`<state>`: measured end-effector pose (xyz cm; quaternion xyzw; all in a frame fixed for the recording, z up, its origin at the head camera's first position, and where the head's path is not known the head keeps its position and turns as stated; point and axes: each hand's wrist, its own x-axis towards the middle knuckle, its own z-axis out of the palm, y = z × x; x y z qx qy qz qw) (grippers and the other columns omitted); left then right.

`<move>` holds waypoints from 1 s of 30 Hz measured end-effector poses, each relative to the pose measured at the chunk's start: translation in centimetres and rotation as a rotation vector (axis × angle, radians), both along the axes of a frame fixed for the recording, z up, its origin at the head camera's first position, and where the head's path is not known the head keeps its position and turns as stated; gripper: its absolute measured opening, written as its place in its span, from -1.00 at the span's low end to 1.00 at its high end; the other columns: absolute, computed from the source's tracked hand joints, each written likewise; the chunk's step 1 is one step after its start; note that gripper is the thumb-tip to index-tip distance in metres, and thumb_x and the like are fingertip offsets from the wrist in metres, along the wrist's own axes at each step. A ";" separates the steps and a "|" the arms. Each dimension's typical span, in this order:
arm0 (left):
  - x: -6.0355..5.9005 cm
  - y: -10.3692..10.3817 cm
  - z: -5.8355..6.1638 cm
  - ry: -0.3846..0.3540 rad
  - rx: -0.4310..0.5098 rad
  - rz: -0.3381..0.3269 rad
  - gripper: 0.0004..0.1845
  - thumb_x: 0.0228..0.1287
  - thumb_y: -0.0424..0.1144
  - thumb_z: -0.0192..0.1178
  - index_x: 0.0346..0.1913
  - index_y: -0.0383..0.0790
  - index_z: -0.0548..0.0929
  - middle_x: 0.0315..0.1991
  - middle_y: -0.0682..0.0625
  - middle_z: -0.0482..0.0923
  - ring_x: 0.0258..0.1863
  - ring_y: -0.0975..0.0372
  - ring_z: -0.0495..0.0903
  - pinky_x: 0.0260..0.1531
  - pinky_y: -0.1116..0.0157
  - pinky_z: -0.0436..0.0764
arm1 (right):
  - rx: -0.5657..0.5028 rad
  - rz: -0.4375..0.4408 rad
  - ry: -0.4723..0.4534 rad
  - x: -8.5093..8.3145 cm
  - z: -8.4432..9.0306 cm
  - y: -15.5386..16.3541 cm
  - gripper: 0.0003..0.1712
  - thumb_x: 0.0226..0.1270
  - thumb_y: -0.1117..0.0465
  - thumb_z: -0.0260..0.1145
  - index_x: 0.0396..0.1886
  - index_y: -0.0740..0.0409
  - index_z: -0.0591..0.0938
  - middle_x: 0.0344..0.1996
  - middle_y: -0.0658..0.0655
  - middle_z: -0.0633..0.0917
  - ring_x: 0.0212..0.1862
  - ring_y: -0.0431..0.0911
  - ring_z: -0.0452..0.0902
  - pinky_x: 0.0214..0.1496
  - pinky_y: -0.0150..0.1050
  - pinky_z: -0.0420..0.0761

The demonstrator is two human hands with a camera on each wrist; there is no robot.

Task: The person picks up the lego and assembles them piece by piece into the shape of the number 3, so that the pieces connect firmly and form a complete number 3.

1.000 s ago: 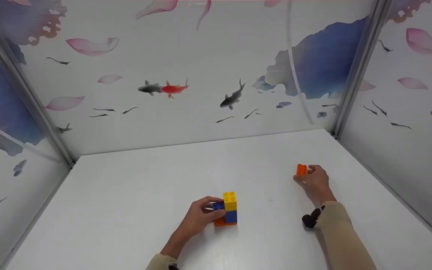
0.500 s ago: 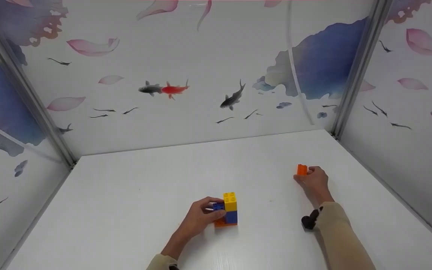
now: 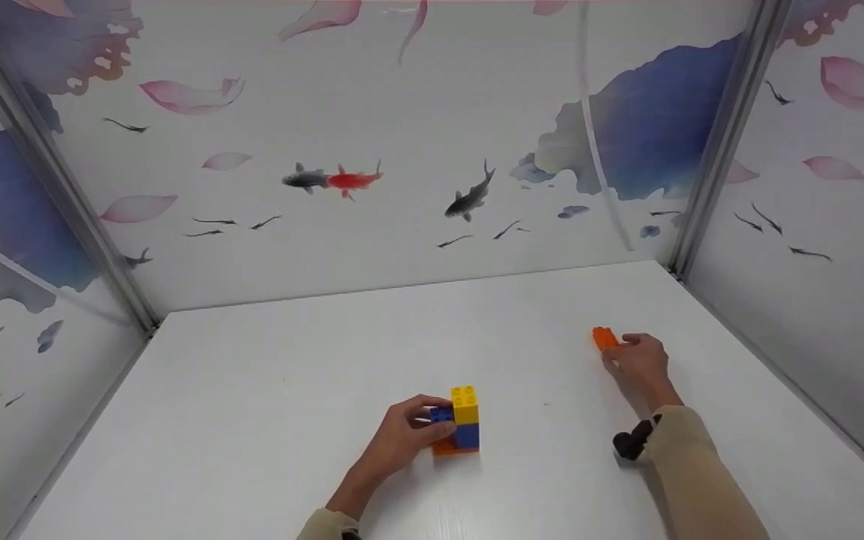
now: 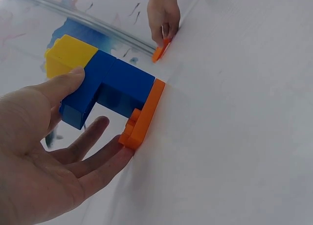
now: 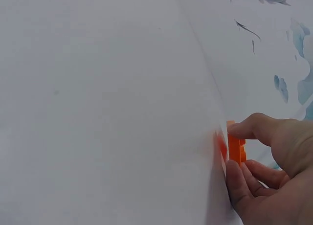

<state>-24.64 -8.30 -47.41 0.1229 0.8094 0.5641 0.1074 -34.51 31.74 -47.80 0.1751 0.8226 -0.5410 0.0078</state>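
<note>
Hands first: the left hand [image 3: 402,439] lies low on the white table [image 3: 267,390], thumb on top and fingers curled loosely round the near side of the block stack [image 3: 458,420], steadying it. That stack stands upright just past the fingertips, long axis vertical: orange plate at the bottom, blue bricks, then a yellow brick with studs up. The right hand [image 3: 638,364] reaches forward, well apart from the left, pinching a small orange brick [image 3: 604,337] between thumb and fingers. The brick sits on the table at the fingertips, pointing away and slightly left.
</note>
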 end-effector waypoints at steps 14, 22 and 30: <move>-0.1 -0.1 0.0 0.021 0.005 -0.013 -0.54 0.31 0.00 0.33 0.22 -0.04 0.61 0.22 -0.14 0.57 0.07 0.08 0.63 0.13 0.08 0.67 | -0.002 0.030 0.089 -0.1 2.6 -0.4 -0.30 0.42 0.14 0.24 0.45 0.36 0.32 0.39 0.42 0.40 0.30 0.19 0.45 0.29 -0.13 0.58; -0.1 -0.2 -0.2 0.014 -0.005 -0.015 -0.53 0.29 0.03 0.34 0.21 -0.02 0.62 0.19 -0.14 0.59 0.06 0.10 0.63 0.14 0.10 0.67 | -0.014 0.052 0.104 0.5 4.9 -1.3 -0.34 0.45 0.13 0.24 0.46 0.26 0.36 0.40 0.37 0.41 0.33 0.18 0.40 0.36 -0.12 0.52; 0.0 -0.1 -0.2 0.000 0.005 -0.020 -0.54 0.29 0.03 0.34 0.20 -0.03 0.62 0.20 -0.14 0.59 0.06 0.10 0.63 0.12 0.11 0.68 | -0.011 0.068 0.157 1.4 6.2 -2.0 -0.36 0.45 0.12 0.26 0.45 0.20 0.39 0.39 0.33 0.44 0.29 0.14 0.45 0.35 -0.14 0.52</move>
